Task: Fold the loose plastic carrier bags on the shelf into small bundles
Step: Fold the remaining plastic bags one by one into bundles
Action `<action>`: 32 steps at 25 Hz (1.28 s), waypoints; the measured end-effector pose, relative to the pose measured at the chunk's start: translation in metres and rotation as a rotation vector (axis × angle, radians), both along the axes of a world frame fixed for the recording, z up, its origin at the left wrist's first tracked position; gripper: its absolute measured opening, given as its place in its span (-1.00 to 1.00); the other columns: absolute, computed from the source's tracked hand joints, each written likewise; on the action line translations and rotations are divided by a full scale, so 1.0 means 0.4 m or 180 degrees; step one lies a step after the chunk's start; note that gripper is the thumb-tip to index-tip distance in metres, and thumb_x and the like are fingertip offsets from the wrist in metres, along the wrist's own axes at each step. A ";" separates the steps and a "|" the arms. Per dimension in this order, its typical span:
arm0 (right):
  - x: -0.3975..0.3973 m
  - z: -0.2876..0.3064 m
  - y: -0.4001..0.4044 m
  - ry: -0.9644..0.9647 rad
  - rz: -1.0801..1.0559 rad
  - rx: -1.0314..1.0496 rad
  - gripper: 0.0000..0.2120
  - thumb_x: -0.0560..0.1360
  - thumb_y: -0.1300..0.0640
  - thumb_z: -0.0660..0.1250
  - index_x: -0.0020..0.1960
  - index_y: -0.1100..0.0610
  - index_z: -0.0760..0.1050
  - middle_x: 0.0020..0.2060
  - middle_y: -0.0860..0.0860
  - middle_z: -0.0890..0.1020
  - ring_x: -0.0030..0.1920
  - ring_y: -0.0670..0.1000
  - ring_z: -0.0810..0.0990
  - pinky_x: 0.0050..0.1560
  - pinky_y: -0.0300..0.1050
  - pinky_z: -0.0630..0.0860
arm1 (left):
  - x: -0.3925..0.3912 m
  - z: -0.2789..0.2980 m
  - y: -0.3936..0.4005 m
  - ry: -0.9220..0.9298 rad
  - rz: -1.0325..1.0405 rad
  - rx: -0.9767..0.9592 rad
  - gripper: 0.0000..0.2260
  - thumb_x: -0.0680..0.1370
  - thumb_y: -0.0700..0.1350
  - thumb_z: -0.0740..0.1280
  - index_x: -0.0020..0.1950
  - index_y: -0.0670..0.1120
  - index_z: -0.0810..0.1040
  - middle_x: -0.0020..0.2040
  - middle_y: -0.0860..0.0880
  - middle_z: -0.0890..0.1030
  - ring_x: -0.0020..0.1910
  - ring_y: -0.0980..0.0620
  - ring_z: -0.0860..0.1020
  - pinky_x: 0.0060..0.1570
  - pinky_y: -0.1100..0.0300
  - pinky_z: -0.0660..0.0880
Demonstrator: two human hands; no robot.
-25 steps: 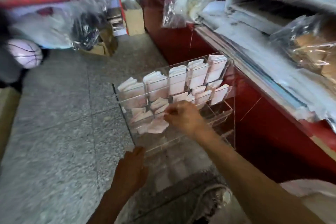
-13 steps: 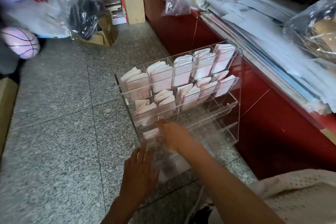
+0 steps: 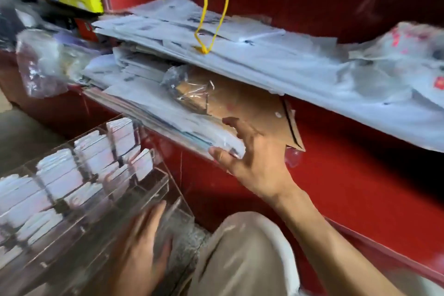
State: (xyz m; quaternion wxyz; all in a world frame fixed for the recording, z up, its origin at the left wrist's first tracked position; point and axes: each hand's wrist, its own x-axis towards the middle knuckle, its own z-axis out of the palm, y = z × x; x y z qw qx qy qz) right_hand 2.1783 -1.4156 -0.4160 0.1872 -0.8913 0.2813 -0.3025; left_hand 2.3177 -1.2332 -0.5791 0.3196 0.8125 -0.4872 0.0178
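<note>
At frame centre the right hand [image 3: 258, 163] reaches, fingers spread, touching the edge of the bags [image 3: 182, 118] stacked on the red shelf [image 3: 336, 175]. Lower left, the blurred left hand [image 3: 144, 247] lies open-fingered against the clear rack [image 3: 96, 199].

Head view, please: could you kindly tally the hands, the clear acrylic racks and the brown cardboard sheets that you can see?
Hands: 2 (left hand, right hand)
Clear acrylic rack: 1
Brown cardboard sheet: 1
Total: 4
</note>
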 end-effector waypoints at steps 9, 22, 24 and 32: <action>-0.546 0.177 -0.218 -0.1183 -0.2368 -0.1199 -0.80 0.49 0.03 0.39 0.07 0.05 0.50 -0.07 -0.10 0.58 -0.17 0.02 0.55 -0.20 -0.07 0.44 | -0.313 0.352 -0.507 -0.1095 -0.1716 -0.1338 -0.66 0.48 -0.04 0.28 0.22 -0.10 0.55 0.17 -0.02 0.58 0.12 -0.06 0.53 0.14 0.05 0.46; -0.721 0.188 -0.376 -0.0294 -0.1928 -0.1132 -0.93 0.55 0.17 0.26 -0.06 0.08 0.52 -0.11 -0.01 0.63 -0.04 0.11 0.53 -0.04 0.11 0.48 | -0.466 0.544 -0.661 -0.1282 -0.1438 -0.1974 -0.66 0.46 0.07 0.33 0.16 -0.05 0.53 0.14 -0.03 0.50 0.06 -0.10 0.42 -0.04 -0.02 0.39; -0.741 0.180 -0.366 -0.0335 -0.2006 -0.1272 -0.92 0.49 0.13 0.30 -0.02 0.03 0.51 0.01 -0.04 0.62 0.06 0.11 0.52 0.01 0.10 0.47 | -0.468 0.573 -0.704 -0.1339 -0.1479 -0.1691 -0.57 0.41 0.05 0.38 0.24 -0.03 0.47 0.27 -0.04 0.45 0.16 -0.12 0.39 0.02 -0.06 0.40; -0.835 0.232 -0.470 -0.0395 -0.2944 -0.0813 -0.36 0.43 0.14 0.38 0.46 0.12 0.26 0.35 0.10 0.39 0.22 0.25 0.47 0.17 0.12 0.43 | -0.533 0.710 -0.926 -0.0609 -0.2043 -0.0329 -0.26 0.34 0.05 0.38 0.49 0.10 0.20 0.42 0.02 0.23 0.33 -0.18 0.36 0.25 -0.12 0.41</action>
